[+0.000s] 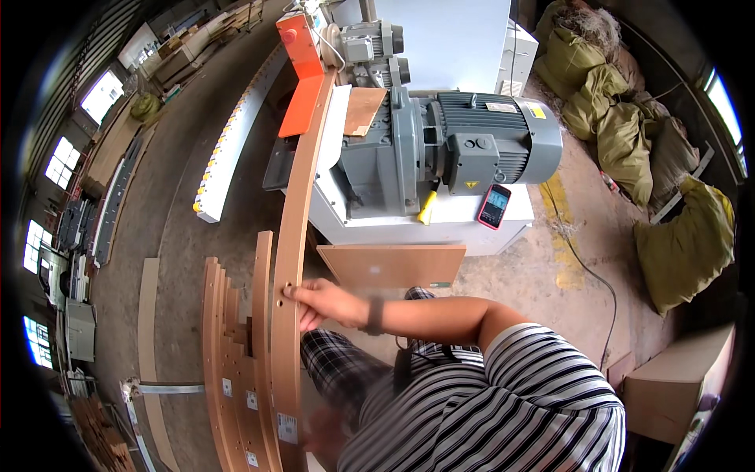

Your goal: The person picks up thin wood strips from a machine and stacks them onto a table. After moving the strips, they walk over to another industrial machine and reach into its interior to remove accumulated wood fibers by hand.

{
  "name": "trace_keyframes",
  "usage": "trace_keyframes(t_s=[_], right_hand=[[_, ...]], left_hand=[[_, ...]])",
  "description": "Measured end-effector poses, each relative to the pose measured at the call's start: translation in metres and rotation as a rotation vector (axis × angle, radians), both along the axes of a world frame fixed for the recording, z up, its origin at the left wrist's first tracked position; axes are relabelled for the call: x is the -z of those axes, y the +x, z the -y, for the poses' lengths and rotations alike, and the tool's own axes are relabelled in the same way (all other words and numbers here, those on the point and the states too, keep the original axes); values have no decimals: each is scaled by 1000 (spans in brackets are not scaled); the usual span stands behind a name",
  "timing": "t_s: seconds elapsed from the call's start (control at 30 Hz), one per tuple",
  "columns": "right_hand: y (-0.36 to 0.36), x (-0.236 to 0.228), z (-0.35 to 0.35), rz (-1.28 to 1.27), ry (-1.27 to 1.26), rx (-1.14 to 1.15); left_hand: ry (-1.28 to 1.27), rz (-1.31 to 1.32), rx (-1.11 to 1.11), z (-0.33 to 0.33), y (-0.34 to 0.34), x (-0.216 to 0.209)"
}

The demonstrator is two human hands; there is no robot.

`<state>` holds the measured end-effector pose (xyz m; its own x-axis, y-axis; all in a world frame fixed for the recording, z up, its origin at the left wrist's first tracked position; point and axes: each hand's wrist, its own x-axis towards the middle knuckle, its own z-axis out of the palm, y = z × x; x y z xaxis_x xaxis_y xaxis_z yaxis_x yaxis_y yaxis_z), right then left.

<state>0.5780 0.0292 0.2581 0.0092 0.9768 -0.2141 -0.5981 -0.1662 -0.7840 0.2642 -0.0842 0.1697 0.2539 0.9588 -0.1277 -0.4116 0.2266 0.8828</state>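
Note:
A long brown wood-coloured board [292, 228] runs from the machine's orange guard [303, 105] down past me. My right hand [324, 303] pinches its edge beside two small round holes, thumb on top and fingers curled at the side. Low in the picture, a white label [287, 427] sticks to the same board. Close to that label is my left hand [326, 436], smeared by motion, so its fingers do not show clearly. Left of the board lies a stack of similar brown boards [228, 354], some with holes and white labels.
A large grey motor [491, 138] sits on a white base, with a phone [494, 206] and a yellow-handled tool [428, 208] near it. A brown panel [393, 263] leans below. Green sacks [684, 244] and a cardboard box [676, 385] stand right; a white roller rail [236, 138] runs left.

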Motion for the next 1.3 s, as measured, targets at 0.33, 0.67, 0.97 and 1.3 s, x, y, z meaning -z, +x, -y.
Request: trace_keyframes(t_s=[0.33, 0.67, 0.97, 1.3], right_hand=[[-38, 10, 32, -67, 63, -496], [-18, 1, 13, 26, -8, -176], [-26, 5, 25, -65, 56, -497], [-57, 9, 29, 23, -43, -288]], left_hand=[[30, 100, -18, -4, 10, -4], [9, -25, 49, -4, 4, -17], [11, 10, 198, -9, 10, -39], [-129, 133, -264, 5, -28, -3]])
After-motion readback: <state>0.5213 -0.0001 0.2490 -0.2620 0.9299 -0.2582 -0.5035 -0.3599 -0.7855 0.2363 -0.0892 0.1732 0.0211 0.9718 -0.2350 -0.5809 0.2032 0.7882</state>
